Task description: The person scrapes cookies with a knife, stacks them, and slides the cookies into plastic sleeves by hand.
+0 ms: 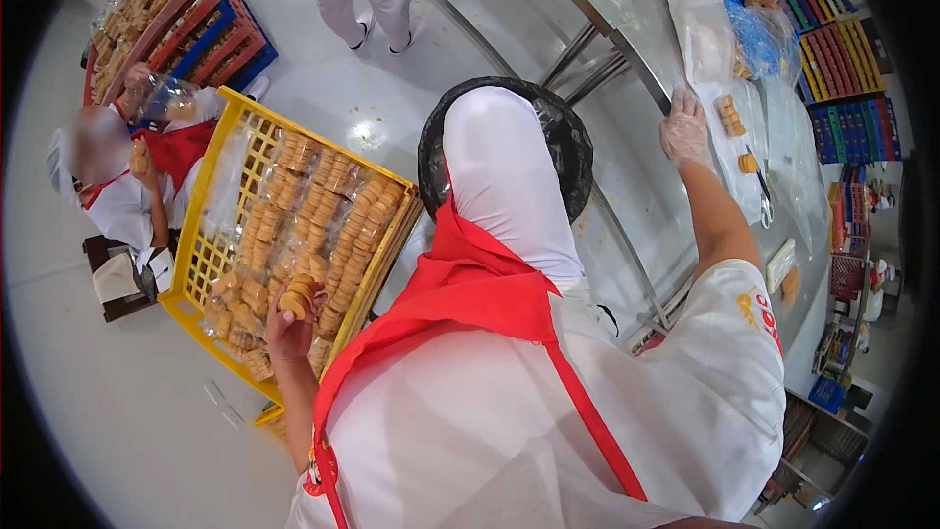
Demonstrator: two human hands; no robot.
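A: Layout, biggest first?

B: Counter (641, 69) on the right, white film strip (703, 44) lying on it. Yellow crate (323, 138) on the left, tilted in view. Black-lined bin (580, 152) between them.

A: Crate contents?

B: Long rows of round biscuits (362, 235) in clear wrap, roughly parallel. Packs at the near-left corner (233, 306) lie at mixed angles, looks like the messier zone.

A: Hands?

B: Right hand (685, 132), clear glove, fingers spread flat at the counter edge, no biscuit in it. Nearest things: the film and a short biscuit stack (729, 116). Left hand (291, 321) is over the crate's near part, grip narrow, closed round a held stack (297, 296).

A: Held stack wrapped?

B: Can't tell, fingers hide too much. Treat as bare: brittle, could shear apart.

A: So how to handle it?

B: Support both ends, light squeeze, thumb opposite fingers. Axis in line with the rows. Any lowering should be slow, no drop; knuckles clear of neighbouring packs. Right palm on the edge is decent bracing, I'd judge.

A: Main risk?

B: End biscuit sliding off, or rims chipping against the packs below.
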